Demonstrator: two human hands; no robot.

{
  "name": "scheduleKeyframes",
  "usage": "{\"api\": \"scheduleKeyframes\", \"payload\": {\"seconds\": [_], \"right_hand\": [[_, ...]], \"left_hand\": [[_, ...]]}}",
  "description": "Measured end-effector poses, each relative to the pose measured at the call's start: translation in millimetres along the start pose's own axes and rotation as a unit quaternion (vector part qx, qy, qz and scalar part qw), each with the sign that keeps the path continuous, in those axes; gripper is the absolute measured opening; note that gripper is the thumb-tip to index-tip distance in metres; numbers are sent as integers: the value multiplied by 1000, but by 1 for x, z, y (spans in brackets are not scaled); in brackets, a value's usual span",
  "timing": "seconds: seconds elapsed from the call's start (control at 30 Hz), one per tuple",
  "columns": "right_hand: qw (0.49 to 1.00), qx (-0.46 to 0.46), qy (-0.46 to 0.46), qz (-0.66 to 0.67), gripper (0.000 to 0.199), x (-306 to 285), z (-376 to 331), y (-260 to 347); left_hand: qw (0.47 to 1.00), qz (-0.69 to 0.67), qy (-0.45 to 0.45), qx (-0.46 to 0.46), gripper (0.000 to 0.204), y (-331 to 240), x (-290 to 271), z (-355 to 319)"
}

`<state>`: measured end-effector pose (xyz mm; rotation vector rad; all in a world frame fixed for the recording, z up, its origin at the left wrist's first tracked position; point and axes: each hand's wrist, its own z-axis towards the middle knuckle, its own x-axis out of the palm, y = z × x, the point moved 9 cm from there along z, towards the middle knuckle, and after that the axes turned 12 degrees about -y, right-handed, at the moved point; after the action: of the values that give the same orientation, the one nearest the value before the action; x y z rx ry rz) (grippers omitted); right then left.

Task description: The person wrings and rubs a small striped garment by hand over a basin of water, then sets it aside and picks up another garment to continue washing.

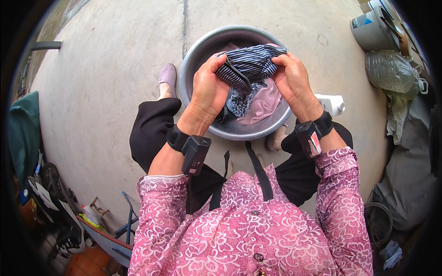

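A dark blue and white striped cloth [251, 60] is stretched between my two hands above a round metal basin [191, 60]. My left hand [209, 87] is closed on its left end, where a dark band hangs down. The right end is pinched in my right hand [292, 78], thumb on top. Under the striped cloth, a pink cloth [262, 103] and a blue-and-black patterned cloth [240, 102] lie in the basin. The rest of the basin's contents is partly hidden by my hands and the striped cloth.
A white plastic bottle [332, 104] lies right of the basin. Along the right stand a grey bucket [373, 32], a large clear plastic jug [391, 71] and a grey sheet [407, 175]. A green cover [25, 133] and a blue metal frame [128, 216] are at the left.
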<state>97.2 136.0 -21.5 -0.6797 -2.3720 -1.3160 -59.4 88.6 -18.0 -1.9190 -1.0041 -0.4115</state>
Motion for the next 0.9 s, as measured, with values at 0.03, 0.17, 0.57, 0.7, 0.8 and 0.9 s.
{"api": "scheduleKeyframes", "payload": {"seconds": [0.03, 0.17, 0.57, 0.7, 0.8, 0.9], "right_hand": [[1000, 0, -1, 1, 27, 2, 0, 1], [999, 33, 7, 18, 25, 9, -1, -5], [959, -80, 126, -240, 59, 68, -52, -9], [859, -310, 77, -400, 60, 73, -58, -14], [790, -430, 42, -435, 44, 70, -49, -5], [859, -330, 20, -392, 26, 57, -25, -2]], "left_hand": [[999, -39, -15, -22, 25, 1, -2, 1], [992, -100, -14, -77, 26, 6, 10, -3], [984, 58, -147, 84, 22, -8, -6, 0], [993, -77, -85, 4, 25, 20, -10, 8], [991, -119, -3, -54, 30, 18, 18, -3], [999, -46, 8, -19, 28, 12, 16, -1]]}}
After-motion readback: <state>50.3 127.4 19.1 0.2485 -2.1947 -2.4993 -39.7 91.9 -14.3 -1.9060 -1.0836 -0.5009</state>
